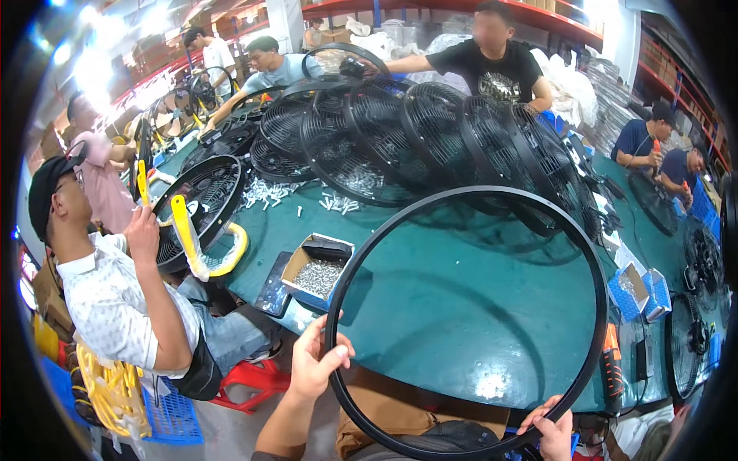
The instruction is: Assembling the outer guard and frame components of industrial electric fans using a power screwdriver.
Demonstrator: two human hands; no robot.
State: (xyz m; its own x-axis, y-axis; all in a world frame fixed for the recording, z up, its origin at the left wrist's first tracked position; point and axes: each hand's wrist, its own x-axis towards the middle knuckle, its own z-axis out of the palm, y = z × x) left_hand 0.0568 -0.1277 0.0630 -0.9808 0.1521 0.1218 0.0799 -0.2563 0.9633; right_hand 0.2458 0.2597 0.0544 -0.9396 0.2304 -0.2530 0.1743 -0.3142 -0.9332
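Left hand [314, 361] and right hand [552, 432] both grip the black ring [600, 307] — the left lightly at its left side, thumb in front and fingers reaching behind, the right curled over its lower right rim. The ring stands tilted at the near edge of the tabletop [461, 276], its top in front of the piled fan guards [369, 138]; whether it touches the tabletop, I cannot tell. It looks light for its width and fairly stiff, though it might flex a little if squeezed, and its smooth face could slip. Widely spaced holds on the rim — fingers hooked inside — should steady it best. A box [307, 298] of small metal parts sits to its left, an orange-and-black tool [612, 365] to its right.
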